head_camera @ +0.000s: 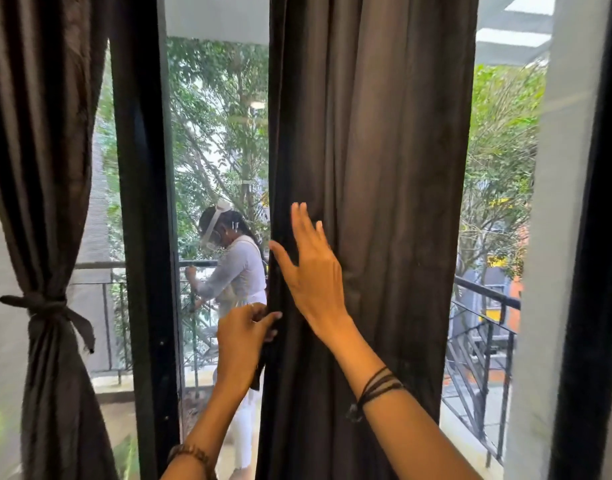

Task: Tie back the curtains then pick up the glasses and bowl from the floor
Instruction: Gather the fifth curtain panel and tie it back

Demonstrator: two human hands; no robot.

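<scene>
A dark brown curtain (384, 168) hangs loose in the middle of the window. My right hand (311, 271) lies flat against its folds with straight, spread fingers. Lower and to the left, my left hand (244, 336) pinches the curtain's left edge, where a dark strip of fabric hangs below the fingers. At the far left a second dark curtain (45, 168) is gathered in and bound by a knotted tie-back (48, 308). No glasses, bowl or floor are in view.
A black window frame post (141, 202) stands between the two curtains. Behind the glass a person in white (240, 271) stands on a balcony by a metal railing (484, 327). Another black frame (595, 237) bounds the right side.
</scene>
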